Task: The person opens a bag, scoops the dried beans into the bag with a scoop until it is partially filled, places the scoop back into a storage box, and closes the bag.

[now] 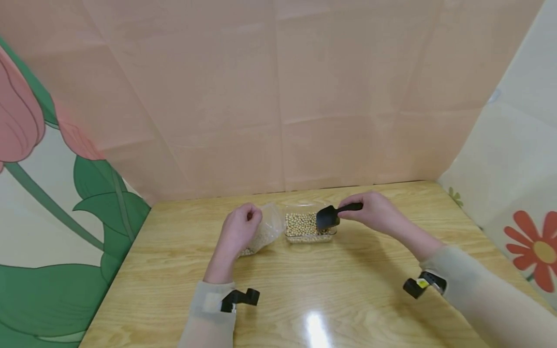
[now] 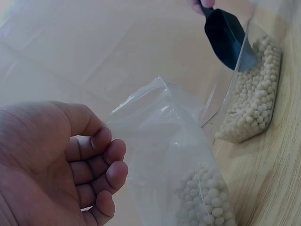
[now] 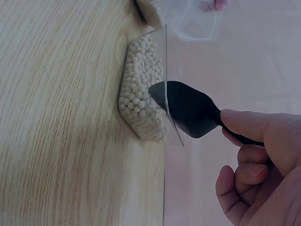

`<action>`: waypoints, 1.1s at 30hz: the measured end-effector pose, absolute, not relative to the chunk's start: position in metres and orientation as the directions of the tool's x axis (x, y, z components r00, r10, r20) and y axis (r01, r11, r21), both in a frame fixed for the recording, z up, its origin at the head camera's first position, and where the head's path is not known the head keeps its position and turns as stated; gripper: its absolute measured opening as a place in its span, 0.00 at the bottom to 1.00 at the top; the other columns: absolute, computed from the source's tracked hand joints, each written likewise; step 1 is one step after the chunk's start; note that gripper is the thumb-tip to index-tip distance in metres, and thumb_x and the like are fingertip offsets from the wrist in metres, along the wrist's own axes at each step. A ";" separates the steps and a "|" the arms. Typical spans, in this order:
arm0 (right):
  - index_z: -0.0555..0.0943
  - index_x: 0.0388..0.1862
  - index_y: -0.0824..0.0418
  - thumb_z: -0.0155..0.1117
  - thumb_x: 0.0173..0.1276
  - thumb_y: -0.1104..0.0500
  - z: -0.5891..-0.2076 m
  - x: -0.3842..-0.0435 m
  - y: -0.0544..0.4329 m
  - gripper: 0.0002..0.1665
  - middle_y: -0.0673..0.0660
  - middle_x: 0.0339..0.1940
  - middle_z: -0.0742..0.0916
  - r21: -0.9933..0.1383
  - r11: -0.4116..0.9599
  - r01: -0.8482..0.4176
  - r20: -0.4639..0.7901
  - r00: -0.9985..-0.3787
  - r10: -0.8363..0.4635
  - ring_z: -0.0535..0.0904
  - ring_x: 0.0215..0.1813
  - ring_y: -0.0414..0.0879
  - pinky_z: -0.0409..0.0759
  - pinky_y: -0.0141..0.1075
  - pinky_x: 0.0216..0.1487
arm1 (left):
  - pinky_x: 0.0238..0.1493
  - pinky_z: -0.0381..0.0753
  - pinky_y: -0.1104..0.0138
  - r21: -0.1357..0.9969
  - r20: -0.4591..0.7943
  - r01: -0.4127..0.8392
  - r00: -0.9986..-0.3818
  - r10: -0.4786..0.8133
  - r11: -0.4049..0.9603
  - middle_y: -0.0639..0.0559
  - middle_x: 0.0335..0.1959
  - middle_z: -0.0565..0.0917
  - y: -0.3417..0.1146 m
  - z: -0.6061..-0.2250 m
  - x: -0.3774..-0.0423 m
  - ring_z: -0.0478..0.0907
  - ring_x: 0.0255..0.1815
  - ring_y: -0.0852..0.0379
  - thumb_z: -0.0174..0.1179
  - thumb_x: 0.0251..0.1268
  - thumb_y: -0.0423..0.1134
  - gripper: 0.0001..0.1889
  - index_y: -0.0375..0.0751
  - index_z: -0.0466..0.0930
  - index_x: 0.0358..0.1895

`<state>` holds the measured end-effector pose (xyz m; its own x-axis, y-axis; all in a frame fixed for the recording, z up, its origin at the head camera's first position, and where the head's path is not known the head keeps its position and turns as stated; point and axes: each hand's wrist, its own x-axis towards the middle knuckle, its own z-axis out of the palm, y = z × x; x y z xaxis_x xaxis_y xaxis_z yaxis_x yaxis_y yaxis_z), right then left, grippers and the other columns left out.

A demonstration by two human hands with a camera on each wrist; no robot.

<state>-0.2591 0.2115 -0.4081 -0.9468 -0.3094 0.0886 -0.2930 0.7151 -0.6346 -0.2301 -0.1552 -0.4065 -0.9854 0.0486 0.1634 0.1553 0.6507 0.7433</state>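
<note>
- Sleeves, nearest the head camera, at the tub's 4 and 8 o'clock, each bearing a black mount.
- Scoop: black, tilted, its tip inside the tub's rim; whether it touches beads I cannot tell.
- Tub: clear, on the table, holding pale beads.
- Right hand: at the tub's 2 o'clock, thumb and fingers gripping the scoop's handle.
- Bag: clear, beads low inside, at the tub's 9 o'clock.
- Left hand: beyond the bag at 9, fingers curled, pinching its upper edge.
- Pink sheet: 12 o'clock.
- Red flower: 3 o'clock.
</note>
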 end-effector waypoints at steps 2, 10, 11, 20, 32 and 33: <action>0.94 0.54 0.51 0.79 0.75 0.48 -0.408 -0.260 0.208 0.14 0.54 0.53 0.93 -0.624 0.721 -0.302 0.089 -0.944 -0.318 0.82 0.41 0.47 0.77 0.45 0.44 | 0.34 0.73 0.59 0.745 0.162 0.155 -0.986 0.049 0.649 0.51 0.28 0.76 -0.155 -0.406 -0.230 0.72 0.29 0.53 0.55 0.83 0.39 0.11 0.44 0.81 0.36; 0.94 0.53 0.51 0.78 0.75 0.48 -0.409 -0.261 0.201 0.14 0.55 0.55 0.93 -0.607 0.737 -0.296 0.063 -0.943 -0.327 0.84 0.45 0.47 0.78 0.46 0.47 | 0.34 0.73 0.59 0.736 0.163 0.158 -0.985 0.055 0.658 0.51 0.28 0.77 -0.155 -0.406 -0.229 0.73 0.28 0.53 0.55 0.84 0.40 0.11 0.44 0.82 0.37; 0.94 0.53 0.52 0.78 0.75 0.48 -0.410 -0.262 0.201 0.14 0.56 0.55 0.93 -0.608 0.737 -0.296 0.059 -0.942 -0.329 0.84 0.45 0.47 0.78 0.46 0.47 | 0.35 0.73 0.59 0.734 0.162 0.157 -0.985 0.055 0.661 0.51 0.28 0.77 -0.155 -0.406 -0.229 0.73 0.28 0.53 0.54 0.84 0.40 0.11 0.45 0.82 0.38; 0.94 0.54 0.53 0.78 0.75 0.49 -0.422 -0.267 0.193 0.14 0.58 0.57 0.93 -0.643 0.716 -0.272 0.040 -0.945 -0.323 0.87 0.59 0.57 0.82 0.57 0.58 | 0.35 0.73 0.58 0.729 0.155 0.152 -0.986 0.056 0.667 0.51 0.28 0.77 -0.155 -0.404 -0.228 0.72 0.28 0.52 0.54 0.84 0.40 0.12 0.44 0.82 0.38; 0.93 0.58 0.54 0.78 0.75 0.46 -0.439 -0.267 0.190 0.19 0.61 0.66 0.89 -0.743 0.645 -0.178 -0.018 -0.958 -0.285 0.81 0.71 0.65 0.78 0.61 0.67 | 0.35 0.74 0.58 0.732 0.148 0.146 -0.988 0.054 0.665 0.50 0.28 0.78 -0.154 -0.404 -0.228 0.73 0.28 0.52 0.54 0.85 0.40 0.12 0.44 0.82 0.38; 0.93 0.59 0.53 0.78 0.75 0.46 -0.441 -0.266 0.190 0.19 0.62 0.67 0.89 -0.755 0.636 -0.160 -0.030 -0.960 -0.277 0.80 0.73 0.65 0.77 0.61 0.68 | 0.35 0.73 0.58 0.732 0.148 0.147 -0.987 0.056 0.665 0.50 0.28 0.77 -0.154 -0.404 -0.228 0.73 0.28 0.52 0.54 0.85 0.40 0.12 0.44 0.82 0.38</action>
<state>-0.2663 0.1904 -0.4411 -0.9604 -0.2769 -0.0300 -0.1597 0.6359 -0.7551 -0.2278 -0.1542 -0.4037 -0.9874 0.0558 0.1482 0.1475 0.6652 0.7320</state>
